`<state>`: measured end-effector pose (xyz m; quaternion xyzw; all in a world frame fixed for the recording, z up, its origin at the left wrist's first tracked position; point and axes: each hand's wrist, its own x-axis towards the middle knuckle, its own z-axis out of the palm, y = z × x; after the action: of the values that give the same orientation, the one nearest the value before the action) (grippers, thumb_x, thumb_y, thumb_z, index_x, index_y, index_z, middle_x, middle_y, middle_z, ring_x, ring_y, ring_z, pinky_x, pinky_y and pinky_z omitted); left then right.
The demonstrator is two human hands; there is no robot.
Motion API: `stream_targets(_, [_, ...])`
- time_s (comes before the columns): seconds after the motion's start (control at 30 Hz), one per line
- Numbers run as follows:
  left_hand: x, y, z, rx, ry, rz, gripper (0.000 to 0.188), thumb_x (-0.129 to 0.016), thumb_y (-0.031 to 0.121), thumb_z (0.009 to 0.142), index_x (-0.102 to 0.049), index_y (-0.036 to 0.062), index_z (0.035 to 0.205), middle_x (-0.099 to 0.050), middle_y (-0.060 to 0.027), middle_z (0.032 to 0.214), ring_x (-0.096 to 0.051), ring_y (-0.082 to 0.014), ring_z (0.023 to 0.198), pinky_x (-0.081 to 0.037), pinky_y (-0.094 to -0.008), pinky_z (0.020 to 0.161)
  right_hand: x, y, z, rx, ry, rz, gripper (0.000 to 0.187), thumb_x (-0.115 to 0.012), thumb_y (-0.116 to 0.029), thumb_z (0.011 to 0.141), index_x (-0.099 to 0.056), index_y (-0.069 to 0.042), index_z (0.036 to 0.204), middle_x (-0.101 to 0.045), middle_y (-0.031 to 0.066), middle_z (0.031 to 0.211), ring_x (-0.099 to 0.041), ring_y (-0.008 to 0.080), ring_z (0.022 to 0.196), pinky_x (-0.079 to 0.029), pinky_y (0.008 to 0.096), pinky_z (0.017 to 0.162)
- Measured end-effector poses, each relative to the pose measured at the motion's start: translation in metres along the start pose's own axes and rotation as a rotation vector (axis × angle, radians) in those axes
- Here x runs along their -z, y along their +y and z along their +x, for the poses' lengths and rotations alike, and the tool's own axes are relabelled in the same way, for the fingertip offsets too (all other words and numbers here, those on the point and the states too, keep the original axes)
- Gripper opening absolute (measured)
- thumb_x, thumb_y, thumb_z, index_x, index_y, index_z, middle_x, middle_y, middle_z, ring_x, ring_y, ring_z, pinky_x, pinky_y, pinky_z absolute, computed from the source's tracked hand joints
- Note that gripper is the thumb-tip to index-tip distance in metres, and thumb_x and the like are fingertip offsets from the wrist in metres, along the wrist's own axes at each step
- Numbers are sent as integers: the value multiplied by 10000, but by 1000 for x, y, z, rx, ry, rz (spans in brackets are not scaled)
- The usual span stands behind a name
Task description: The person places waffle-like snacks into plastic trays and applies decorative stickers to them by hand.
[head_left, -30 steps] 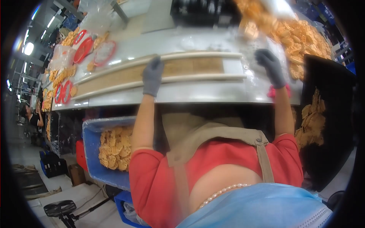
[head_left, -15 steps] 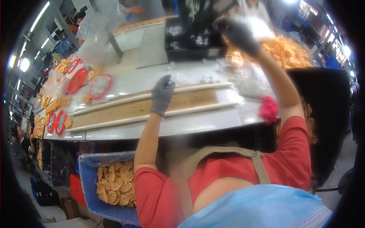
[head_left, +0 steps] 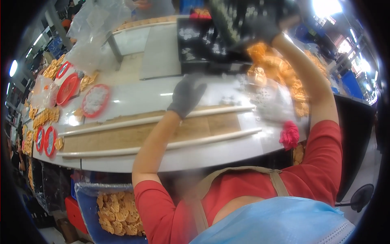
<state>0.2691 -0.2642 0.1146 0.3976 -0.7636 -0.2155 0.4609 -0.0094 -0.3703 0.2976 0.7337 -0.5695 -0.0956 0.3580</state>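
My left hand [head_left: 187, 96], in a grey glove, hovers over the far white rail [head_left: 158, 119] with its thumb and fingers apart. Nothing shows in it. At the upper right, my gloved right hand [head_left: 262, 30] is blurred against a raised, tilted black tray [head_left: 227, 18] and appears to grip its edge. Below that tray is a black box [head_left: 195, 53] with small clear pieces scattered in it. More small clear pieces [head_left: 229, 99] lie on the white tabletop [head_left: 134, 94] to the right of my left hand.
Orange cut-out pieces [head_left: 280, 73] are heaped at the right, beside a clear bag [head_left: 270, 97] and a pink cloth bundle [head_left: 289, 135]. Red dishes [head_left: 68, 89] stand at the left. A blue bin [head_left: 87, 203] of orange pieces is below the table. A person's hand [head_left: 142, 4] shows at the far side.
The black tray and my right hand have moved slightly right, and the tray now fills more of the upper edge. My left hand's fingers have spread. The whole view has shifted.
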Motion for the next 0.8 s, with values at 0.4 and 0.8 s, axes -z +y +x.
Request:
stream_targets(0.4, [-100, -22, 268, 530, -130, -556, 428, -603, 305, 788, -576, 11, 1099, -638, -205, 950, -610, -351, 917, -465, -403, 813, -97, 151, 294, -330, -586, 448, 393, -544, -364, 839, -600, -133, 1151, -617, 143, 1105, -606, 304, 964, -482, 428, 813])
stream_targets(0.8, [-130, -88, 287, 582, -261, -1000, 418, -654, 195, 735, -578, -40, 1073, -640, -201, 991, -628, -303, 891, -483, -364, 793, -41, 105, 387, -41, 52, 459, 368, -525, -339, 855, -618, -137, 1148, -574, 121, 1215, -532, 274, 1143, -422, 419, 940])
